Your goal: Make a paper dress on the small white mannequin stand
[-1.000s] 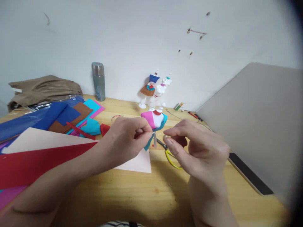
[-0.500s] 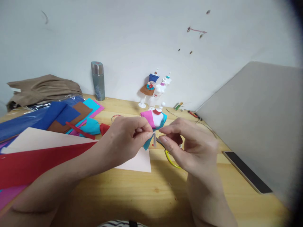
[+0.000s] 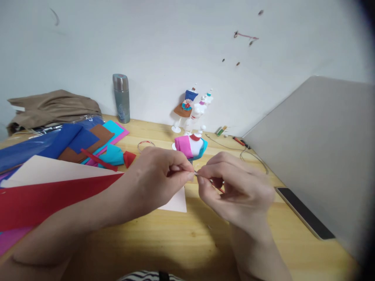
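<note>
My left hand (image 3: 164,177) is closed in a pinch, thumb against forefinger. Facing it, my right hand (image 3: 234,183) pinches too, the two sets of fingertips nearly meeting. Between them shows a tiny pale strip (image 3: 196,173), too small to name with certainty. A thin reddish sliver (image 3: 218,187) shows under the curled fingers of my right hand; what it is I cannot tell. Just behind the fingertips stands a small white dress form (image 3: 195,146) draped with pink and turquoise fabric and wearing a red neck band. Its lower part is hidden by my hands.
More miniature dress forms (image 3: 190,103) stand by the wall, one in blue and brown. Coloured fabric pieces (image 3: 84,140) and a red sheet (image 3: 58,199) cover the left side. A grey flask (image 3: 121,99), thread spool (image 3: 222,130), cable (image 3: 260,158) and phone (image 3: 306,212) surround the work area.
The fingertips have come closer together and slightly lower. A hanging pale strip, a turquoise fabric end and yellow-handled scissors seen earlier near my hands no longer show.
</note>
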`<state>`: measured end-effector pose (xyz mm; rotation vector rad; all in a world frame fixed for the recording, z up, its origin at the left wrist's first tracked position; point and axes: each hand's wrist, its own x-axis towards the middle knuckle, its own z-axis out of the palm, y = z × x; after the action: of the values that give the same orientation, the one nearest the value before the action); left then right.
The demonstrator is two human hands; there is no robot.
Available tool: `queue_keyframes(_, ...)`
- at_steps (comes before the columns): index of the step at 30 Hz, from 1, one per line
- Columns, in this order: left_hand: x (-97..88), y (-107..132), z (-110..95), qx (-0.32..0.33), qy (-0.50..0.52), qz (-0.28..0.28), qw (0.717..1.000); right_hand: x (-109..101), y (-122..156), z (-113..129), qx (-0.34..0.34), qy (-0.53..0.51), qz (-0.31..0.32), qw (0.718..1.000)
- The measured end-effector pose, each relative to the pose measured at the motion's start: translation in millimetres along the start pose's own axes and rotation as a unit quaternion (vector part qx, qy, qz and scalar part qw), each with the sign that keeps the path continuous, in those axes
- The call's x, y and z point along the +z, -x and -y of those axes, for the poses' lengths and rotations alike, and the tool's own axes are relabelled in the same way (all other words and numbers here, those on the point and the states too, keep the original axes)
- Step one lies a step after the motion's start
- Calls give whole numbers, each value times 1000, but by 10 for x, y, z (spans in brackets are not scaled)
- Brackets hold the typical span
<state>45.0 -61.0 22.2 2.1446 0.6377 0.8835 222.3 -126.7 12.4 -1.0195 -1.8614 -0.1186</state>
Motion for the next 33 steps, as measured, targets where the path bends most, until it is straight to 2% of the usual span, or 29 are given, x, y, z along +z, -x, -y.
queue_keyframes(5,-76,23,-91,4,-36,-4,999,19,26,53,-38,44,-26,998)
queue_keyframes(8,-157,45,-119,19,-77,-63,995,-20,62,93,-38,78,-41,995)
queue_keyframes(10,-225,68,-117,3,-90,-108,990,-74,83,111,-24,100,-71,992)
queue_keyframes(12,-296,87,-106,-14,-76,-120,990,-131,82,105,-8,105,-94,990)
queue_keyframes(14,-362,87,-94,-14,-50,-108,993,-176,55,73,4,88,-89,992)
queue_keyframes(17,-443,32,-72,-17,-12,-84,996,-208,-8,-4,21,47,-37,998)
queue_keyframes(20,-459,-55,-22,-28,44,-19,998,-208,-42,-63,38,10,-5,999)
queue_keyframes(24,-324,-135,85,-35,119,36,992,-168,-19,-83,57,-39,-13,998)
queue_keyframes(28,-167,-147,139,-47,133,43,989,-103,24,-75,61,-60,-9,996)
queue_keyframes(33,-115,-126,122,-59,151,62,985,-44,49,-91,46,-62,-21,997)
